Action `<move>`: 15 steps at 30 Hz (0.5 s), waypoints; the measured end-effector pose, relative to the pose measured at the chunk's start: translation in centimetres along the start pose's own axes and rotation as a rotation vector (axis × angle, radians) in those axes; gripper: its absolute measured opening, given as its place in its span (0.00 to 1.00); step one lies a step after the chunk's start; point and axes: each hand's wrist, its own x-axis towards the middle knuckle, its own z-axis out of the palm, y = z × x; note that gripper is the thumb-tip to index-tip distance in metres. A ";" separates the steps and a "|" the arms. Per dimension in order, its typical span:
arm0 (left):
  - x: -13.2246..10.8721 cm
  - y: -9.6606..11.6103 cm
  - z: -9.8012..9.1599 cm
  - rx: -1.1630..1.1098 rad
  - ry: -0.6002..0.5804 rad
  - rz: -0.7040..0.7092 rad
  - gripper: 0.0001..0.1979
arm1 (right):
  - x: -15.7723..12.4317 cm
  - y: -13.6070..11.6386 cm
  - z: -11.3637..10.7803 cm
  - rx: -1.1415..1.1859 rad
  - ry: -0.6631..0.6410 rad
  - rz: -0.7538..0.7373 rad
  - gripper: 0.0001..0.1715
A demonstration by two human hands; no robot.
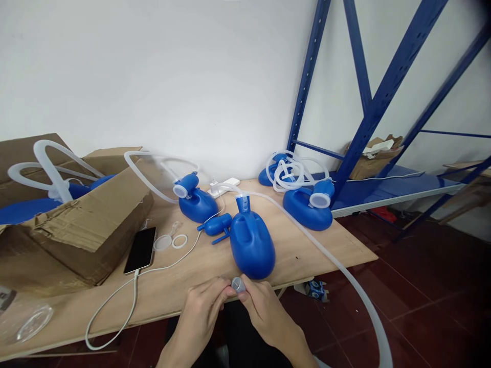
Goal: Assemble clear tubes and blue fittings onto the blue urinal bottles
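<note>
Both of my hands meet at the near edge of the wooden table. My left hand and my right hand pinch a small grey round cap between their fingertips. Just beyond it lies a blue plastic bottle with an upright spout, and a long translucent tube runs from that spout off the table to the floor. A small blue fitting lies to the bottle's left.
Two more blue bottles with coiled tubes stand farther back. A torn cardboard box holds more at the left. A phone on a white cable, clear lid rings and a blue metal rack at right.
</note>
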 end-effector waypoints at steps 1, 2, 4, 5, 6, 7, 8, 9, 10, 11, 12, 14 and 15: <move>0.1 0.2 0.0 0.014 0.003 0.019 0.16 | 0.1 0.1 -0.2 -0.009 -0.010 -0.013 0.27; 0.1 0.4 0.0 0.029 0.003 0.038 0.16 | 0.2 0.1 -0.5 -0.022 -0.026 -0.023 0.27; 0.2 0.8 0.1 0.053 -0.001 0.067 0.16 | 0.3 0.1 -0.9 -0.049 -0.052 -0.034 0.28; 0.2 0.9 0.1 0.059 -0.005 0.072 0.16 | 0.4 0.1 -1.1 -0.051 -0.064 -0.038 0.28; 0.2 0.9 0.2 0.058 -0.009 0.069 0.16 | 0.4 0.1 -1.2 -0.039 -0.072 -0.042 0.29; 0.1 0.9 0.3 0.048 -0.015 0.057 0.16 | 0.4 0.0 -1.3 -0.011 -0.078 -0.043 0.29; 0.0 0.9 0.5 0.034 -0.025 0.037 0.17 | 0.5 0.0 -1.3 0.030 -0.086 -0.044 0.29; -0.1 0.8 0.6 0.018 -0.041 0.014 0.17 | 0.5 0.0 -1.2 0.079 -0.094 -0.040 0.29; -0.2 0.7 0.8 0.003 -0.061 -0.010 0.17 | 0.4 0.0 -1.1 0.127 -0.102 -0.026 0.29; -0.4 0.6 0.9 -0.010 -0.084 -0.029 0.16 | 0.4 0.0 -0.9 0.171 -0.103 -0.003 0.29; -0.6 0.5 1.1 -0.020 -0.109 -0.047 0.15 | 0.4 0.0 -0.6 0.210 -0.096 0.022 0.28; -1.2 0.2 1.5 -0.043 -0.152 -0.077 0.14 | 0.3 0.0 -0.1 0.275 -0.071 0.070 0.27; -1.5 0.1 1.7 -0.060 -0.169 -0.092 0.14 | 0.3 0.0 0.1 0.298 -0.063 0.091 0.27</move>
